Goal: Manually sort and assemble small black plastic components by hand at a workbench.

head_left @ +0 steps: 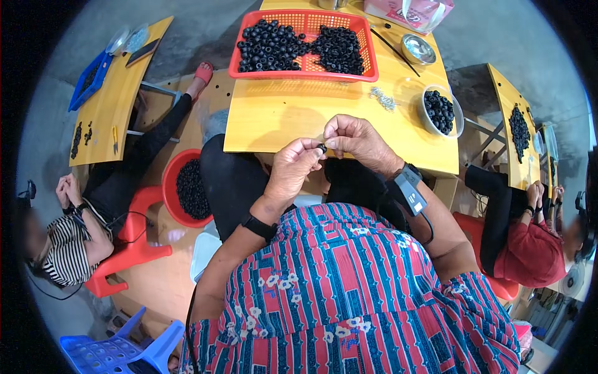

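Just over the near edge of the yellow table [268, 124], my left hand [293, 167] pinches a small black ring-like part [322, 148] between thumb and fingers. My right hand [360, 142] meets it from the right, thumb and forefinger pressed together close to the part; whatever they grip is too small to name. Beyond the hands stands a red plastic basket [299, 75] with two heaps of black parts, larger round ones on its left and smaller ones on its right. A little pile of clear tiny pieces [382, 98] lies on the tabletop.
A clear tub [460, 124] of black parts stands at the table's right edge, with a metal bowl [418, 50], a dark thin rod [395, 52] and a pink bag [408, 14] farther back. A red basin [171, 187] sits at lower left. People sit at side tables.
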The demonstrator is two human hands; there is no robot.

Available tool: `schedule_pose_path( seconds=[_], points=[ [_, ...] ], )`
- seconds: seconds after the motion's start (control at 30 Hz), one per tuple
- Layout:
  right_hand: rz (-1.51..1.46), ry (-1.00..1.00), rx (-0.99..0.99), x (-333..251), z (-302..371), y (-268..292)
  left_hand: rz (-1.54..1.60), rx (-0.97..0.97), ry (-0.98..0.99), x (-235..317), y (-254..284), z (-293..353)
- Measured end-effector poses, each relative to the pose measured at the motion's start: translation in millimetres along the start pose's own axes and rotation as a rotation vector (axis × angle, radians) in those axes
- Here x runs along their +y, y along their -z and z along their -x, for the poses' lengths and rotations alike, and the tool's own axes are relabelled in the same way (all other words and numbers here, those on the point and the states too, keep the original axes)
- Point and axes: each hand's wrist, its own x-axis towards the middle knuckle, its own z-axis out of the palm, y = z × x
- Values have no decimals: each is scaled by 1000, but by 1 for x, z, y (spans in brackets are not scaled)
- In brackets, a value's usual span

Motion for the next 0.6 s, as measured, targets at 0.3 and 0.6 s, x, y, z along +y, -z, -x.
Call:
schedule_pose_path(
  seconds=[0.3, 0.6],
  points=[
    [1, -66, -37, -1, -9, 3, -204, -1, -139, 3, 1, -4],
    [31, -89, 82, -1, -13, -2, -352, 32, -161, 2, 3, -10]
  ],
)
